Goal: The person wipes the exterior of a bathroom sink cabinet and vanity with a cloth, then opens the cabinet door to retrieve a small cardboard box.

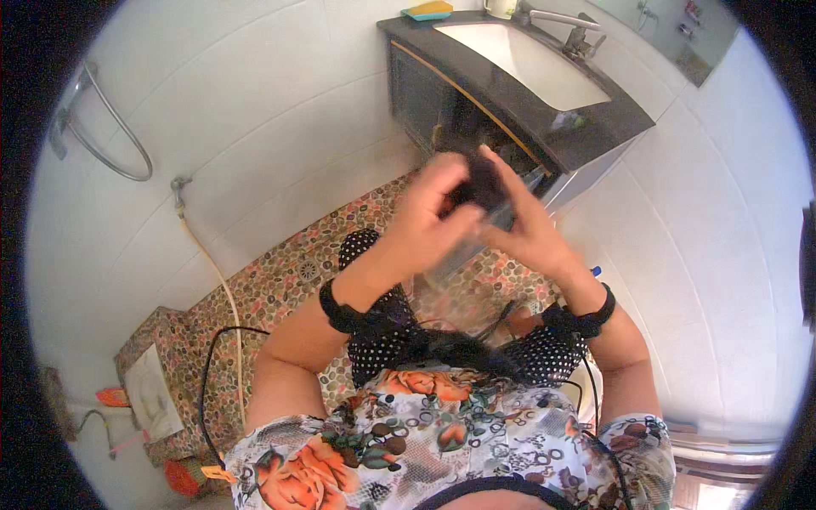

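Note:
A dark, rounded thing (pixel 483 183), smeared by motion, is held between my hands in front of the open vanity cabinet. Its kind I cannot make out. My left hand (pixel 435 208) has its fingers curled against the left side of it. On the other side, my right hand (pixel 534 223) spans it, index finger along the top and thumb below. Both wrists wear black bands, the left band (pixel 340 310) and the right band (pixel 586 314). Behind the hands stands the vanity cabinet (pixel 416 89), its dark inside partly hidden by my fingers.
A white basin (pixel 510 55) with a metal faucet (pixel 578 36) is set in the dark countertop (pixel 586 140). A yellow and green sponge (pixel 427 10) lies on its far corner. To the left hang a shower hose (pixel 110 157) and a cream hose (pixel 225 289) above the pebble-patterned floor (pixel 280 293).

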Demonstrator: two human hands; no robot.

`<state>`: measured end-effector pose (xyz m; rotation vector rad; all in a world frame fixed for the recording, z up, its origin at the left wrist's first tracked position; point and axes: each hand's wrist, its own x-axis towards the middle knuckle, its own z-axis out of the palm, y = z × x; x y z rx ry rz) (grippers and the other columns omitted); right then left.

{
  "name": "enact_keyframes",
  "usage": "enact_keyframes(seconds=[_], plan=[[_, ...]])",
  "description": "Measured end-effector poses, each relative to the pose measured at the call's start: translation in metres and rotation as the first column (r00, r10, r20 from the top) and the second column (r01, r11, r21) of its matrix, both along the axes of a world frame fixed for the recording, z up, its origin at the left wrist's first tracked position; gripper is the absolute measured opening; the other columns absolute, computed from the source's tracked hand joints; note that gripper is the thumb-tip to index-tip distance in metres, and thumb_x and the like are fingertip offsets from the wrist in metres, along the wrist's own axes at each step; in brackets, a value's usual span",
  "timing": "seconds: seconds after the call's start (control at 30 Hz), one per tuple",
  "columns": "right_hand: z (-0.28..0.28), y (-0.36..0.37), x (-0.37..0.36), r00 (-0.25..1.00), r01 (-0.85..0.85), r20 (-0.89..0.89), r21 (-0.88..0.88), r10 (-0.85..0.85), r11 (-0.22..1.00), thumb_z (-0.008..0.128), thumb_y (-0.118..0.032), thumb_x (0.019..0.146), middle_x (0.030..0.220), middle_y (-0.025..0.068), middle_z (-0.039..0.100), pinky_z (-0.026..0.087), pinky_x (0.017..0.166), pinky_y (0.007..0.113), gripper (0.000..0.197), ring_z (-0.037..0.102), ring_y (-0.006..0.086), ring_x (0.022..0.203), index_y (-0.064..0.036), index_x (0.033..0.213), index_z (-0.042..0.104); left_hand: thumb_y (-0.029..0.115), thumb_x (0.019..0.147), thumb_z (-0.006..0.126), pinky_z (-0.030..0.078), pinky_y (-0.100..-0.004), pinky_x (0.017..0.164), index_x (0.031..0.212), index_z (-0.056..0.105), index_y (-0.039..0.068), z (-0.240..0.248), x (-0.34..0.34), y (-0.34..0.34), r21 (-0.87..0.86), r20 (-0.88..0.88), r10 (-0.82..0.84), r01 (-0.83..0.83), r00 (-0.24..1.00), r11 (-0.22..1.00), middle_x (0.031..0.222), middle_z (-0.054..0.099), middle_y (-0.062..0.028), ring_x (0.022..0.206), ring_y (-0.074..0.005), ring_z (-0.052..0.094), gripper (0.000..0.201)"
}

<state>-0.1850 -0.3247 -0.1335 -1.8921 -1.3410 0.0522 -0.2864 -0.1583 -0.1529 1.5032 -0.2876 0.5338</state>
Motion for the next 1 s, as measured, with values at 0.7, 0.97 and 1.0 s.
enact_keyframes(seconds=[0.7,0.97,1.0], plan=[[0.019,-0.012,-0.022,0.748,0.122,0.636,-0.411,0.189,0.904,0.07,-0.01,0.071,0.134,0.0103,0.05,0.029,0.11,0.052,0.057,0.04,0.0349,0.131,-0.0196,0.127,0.058,0.02,0.077,0.076,0.046,-0.036,0.095,0.133,0.048,0.0,-0.081,-0.049,-0.006,0.245,-0.198,0.179,-0.128,0.964,0.961,0.121,0.061,-0.02,0.112,-0.03,0.06,0.065],[0.013,-0.038,0.017,0.712,0.352,0.698,-0.259,-0.077,0.899,0.067,-0.018,0.075,0.139,0.0082,0.048,0.03,0.109,0.051,0.053,0.039,0.0345,0.132,-0.018,0.128,0.057,0.014,0.082,0.07,0.051,-0.036,0.09,0.126,0.056,0.001,-0.081,-0.044,-0.015,0.284,-0.017,0.19,-0.178,0.982,0.942,0.119,0.063,-0.0195,0.106,-0.0296,0.065,0.048],[0.012,-0.038,0.018,0.687,0.37,0.721,-0.246,-0.086,0.896,0.068,-0.019,0.075,0.139,0.0084,0.048,0.031,0.109,0.05,0.054,0.039,0.0344,0.132,-0.0175,0.127,0.057,0.015,0.083,0.07,0.051,-0.0366,0.09,0.126,0.057,0.001,-0.083,-0.043,-0.017,0.258,0.006,0.184,-0.179,0.983,0.949,0.119,0.063,-0.0192,0.106,-0.0299,0.065,0.048]])
